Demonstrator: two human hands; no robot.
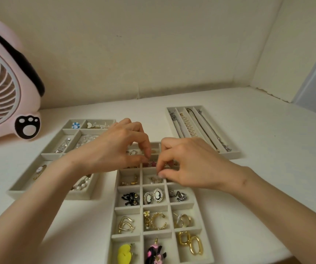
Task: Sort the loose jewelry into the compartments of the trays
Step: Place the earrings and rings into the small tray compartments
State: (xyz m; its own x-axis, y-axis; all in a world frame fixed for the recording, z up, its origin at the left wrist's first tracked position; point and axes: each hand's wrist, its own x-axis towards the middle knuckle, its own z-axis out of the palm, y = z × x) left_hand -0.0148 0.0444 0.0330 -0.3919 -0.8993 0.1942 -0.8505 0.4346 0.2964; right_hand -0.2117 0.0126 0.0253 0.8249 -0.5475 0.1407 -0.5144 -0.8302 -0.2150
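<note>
- Pink-stone piece (151, 164) is the item in hand. It lies in the far part of the middle tray (126, 208), in the row just beyond the small silver earrings (155, 180).
- Its long axis runs left to right across the tray. It seems to reach over a divider instead of sitting inside one compartment, but the hands hide both ends.
- The left hand (115, 149) comes in from the left with its fingers curled. Its thumb and forefinger pinch together on the left end of the piece.
- The right hand (189, 164) comes in from the right and slightly nearer. Its fingertips (161, 174) are bunched over the divider between the pink row and the silver earrings. I cannot tell whether they grip the piece, something smaller, or nothing.
- Both hands are about equally close, one at each end, with the piece directly between and just under the fingertips.
- My judgement is that the next move depends on that sideways axis. The piece has to be gathered or turned until its length fits one cell, with each hand guiding its own end.
- The nearer compartments already hold pairs, so a trailing end could snag a neighbour.
</note>
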